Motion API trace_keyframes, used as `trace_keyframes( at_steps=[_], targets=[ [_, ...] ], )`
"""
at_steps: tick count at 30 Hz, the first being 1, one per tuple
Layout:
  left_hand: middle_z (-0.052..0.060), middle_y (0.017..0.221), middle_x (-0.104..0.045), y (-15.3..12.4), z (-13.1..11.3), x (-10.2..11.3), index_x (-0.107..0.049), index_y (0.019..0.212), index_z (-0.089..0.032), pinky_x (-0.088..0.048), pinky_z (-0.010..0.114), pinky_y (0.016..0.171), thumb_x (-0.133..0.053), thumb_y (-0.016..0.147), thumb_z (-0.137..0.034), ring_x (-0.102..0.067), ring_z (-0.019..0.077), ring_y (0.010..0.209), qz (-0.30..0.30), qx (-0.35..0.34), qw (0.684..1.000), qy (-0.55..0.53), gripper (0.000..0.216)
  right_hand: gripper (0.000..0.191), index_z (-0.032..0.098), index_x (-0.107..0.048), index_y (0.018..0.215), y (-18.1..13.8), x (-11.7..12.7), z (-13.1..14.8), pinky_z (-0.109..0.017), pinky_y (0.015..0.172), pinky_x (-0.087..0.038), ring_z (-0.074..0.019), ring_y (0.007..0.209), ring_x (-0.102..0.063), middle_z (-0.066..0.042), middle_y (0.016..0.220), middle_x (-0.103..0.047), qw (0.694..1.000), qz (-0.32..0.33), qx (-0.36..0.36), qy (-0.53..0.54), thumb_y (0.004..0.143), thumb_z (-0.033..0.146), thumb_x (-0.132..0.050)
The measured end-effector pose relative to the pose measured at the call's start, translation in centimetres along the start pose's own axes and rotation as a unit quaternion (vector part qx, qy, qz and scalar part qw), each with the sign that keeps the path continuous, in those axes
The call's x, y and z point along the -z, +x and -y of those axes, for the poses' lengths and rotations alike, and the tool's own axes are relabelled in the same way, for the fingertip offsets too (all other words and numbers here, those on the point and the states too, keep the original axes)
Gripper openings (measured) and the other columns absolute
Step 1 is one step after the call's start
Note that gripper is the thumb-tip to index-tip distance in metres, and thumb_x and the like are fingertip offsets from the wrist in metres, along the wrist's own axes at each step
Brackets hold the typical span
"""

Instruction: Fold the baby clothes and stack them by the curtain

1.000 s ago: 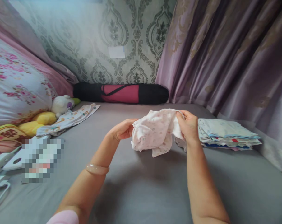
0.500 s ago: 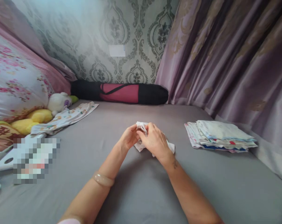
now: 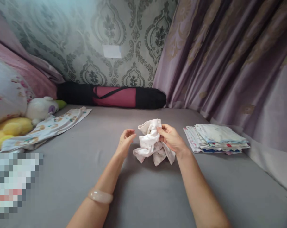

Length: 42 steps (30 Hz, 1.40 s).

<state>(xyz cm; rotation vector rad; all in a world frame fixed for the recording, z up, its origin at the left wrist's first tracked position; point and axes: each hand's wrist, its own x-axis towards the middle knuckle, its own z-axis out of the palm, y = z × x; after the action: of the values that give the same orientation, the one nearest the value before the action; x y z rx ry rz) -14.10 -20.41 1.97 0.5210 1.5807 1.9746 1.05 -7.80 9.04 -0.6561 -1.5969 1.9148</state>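
Note:
A crumpled white garment [image 3: 151,141] with a faint print hangs over the middle of the grey sheet [image 3: 91,171]; a round snap button shows near its top corner. My right hand [image 3: 170,136] pinches that top right edge between thumb and fingers. To the left of the cloth is my left hand [image 3: 127,139], apart from it, its fingers loosely curved with a gap to the thumb and nothing in them. The garment's lower folds hang in loose points close to the sheet; whether they touch it I cannot tell.
On the right lies a stack of folded clothes [image 3: 219,137]. At left are patterned pants [image 3: 50,126], a white plush toy [image 3: 41,107], a yellow plush [image 3: 12,128] and a blurred-out item [image 3: 12,186]. A black and red long bag [image 3: 115,96] lies along the wall.
My left hand has let go of the garment and moved left. The right hand has moved slightly right, and the cloth now hangs more spread out. The view has shifted a little right.

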Motion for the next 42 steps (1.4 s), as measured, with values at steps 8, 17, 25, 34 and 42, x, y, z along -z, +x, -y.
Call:
trace_keyframes(
  at_steps=[8, 17, 25, 34, 42],
  targets=[
    [0.008, 0.130, -0.059, -0.5, 0.7, -1.4, -0.060, 0.116, -0.023, -0.040, 0.038, 0.101, -0.062, 0.064, -0.017, -0.047, 0.0272, 0.127, 0.115, -0.022, 0.990, 0.078, 0.052, 0.037, 0.016, -0.065, 0.073, -1.0, 0.6, 2.6, -0.021, 0.054, -0.046, -0.0097, 0.055, -0.058, 0.001, 0.065, -0.066, 0.995, 0.009, -0.067, 0.072, 0.056, 0.039, -0.089],
    [0.007, 0.132, -0.059, 0.0, 2.2, -1.1, -0.057, 0.126, -0.028, -0.040, 0.038, 0.102, -0.075, 0.072, -0.036, -0.053, 0.0264, 0.122, 0.156, -0.042, 0.985, 0.061, 0.057, 0.036, 0.016, -0.070, 0.078, -1.7, 1.4, 3.4, -0.021, 0.054, -0.046, -0.0096, 0.055, -0.059, 0.001, 0.067, -0.068, 0.997, 0.065, -0.039, 0.026, 0.062, 0.045, -0.085],
    [0.005, 0.100, -0.070, -0.7, 0.9, -1.7, -0.068, 0.102, -0.020, -0.046, 0.031, 0.087, -0.079, 0.066, -0.045, -0.062, 0.0210, 0.095, 0.167, -0.056, 0.983, 0.055, 0.046, 0.035, 0.017, -0.072, 0.080, -3.5, 1.7, 5.2, -0.022, 0.058, -0.049, -0.0100, 0.059, -0.061, 0.001, 0.071, -0.070, 0.997, 0.078, -0.006, 0.002, 0.062, 0.044, -0.086],
    [-0.001, 0.069, -0.061, -2.1, -5.5, -0.1, -0.066, 0.084, -0.017, -0.038, 0.021, 0.055, -0.070, 0.073, -0.056, -0.050, 0.0104, 0.059, 0.159, -0.104, 0.978, 0.080, 0.041, 0.037, 0.018, -0.074, 0.091, -5.9, 4.8, 8.0, -0.026, 0.067, -0.051, -0.0149, 0.072, -0.065, -0.003, 0.080, -0.073, 0.991, 0.053, 0.074, -0.100, 0.068, 0.046, -0.080],
    [-0.002, 0.081, -0.067, -10.8, -21.2, 2.2, -0.069, 0.106, -0.027, -0.041, 0.027, 0.063, -0.058, 0.086, -0.049, -0.053, 0.0133, 0.063, 0.024, -0.490, 0.765, 0.418, 0.031, 0.026, 0.025, -0.071, 0.107, -13.2, 1.9, 14.0, -0.028, 0.075, -0.049, -0.0188, 0.088, -0.065, -0.001, 0.093, -0.072, 0.848, -0.080, 0.361, -0.380, 0.087, 0.040, -0.064]
  ],
)
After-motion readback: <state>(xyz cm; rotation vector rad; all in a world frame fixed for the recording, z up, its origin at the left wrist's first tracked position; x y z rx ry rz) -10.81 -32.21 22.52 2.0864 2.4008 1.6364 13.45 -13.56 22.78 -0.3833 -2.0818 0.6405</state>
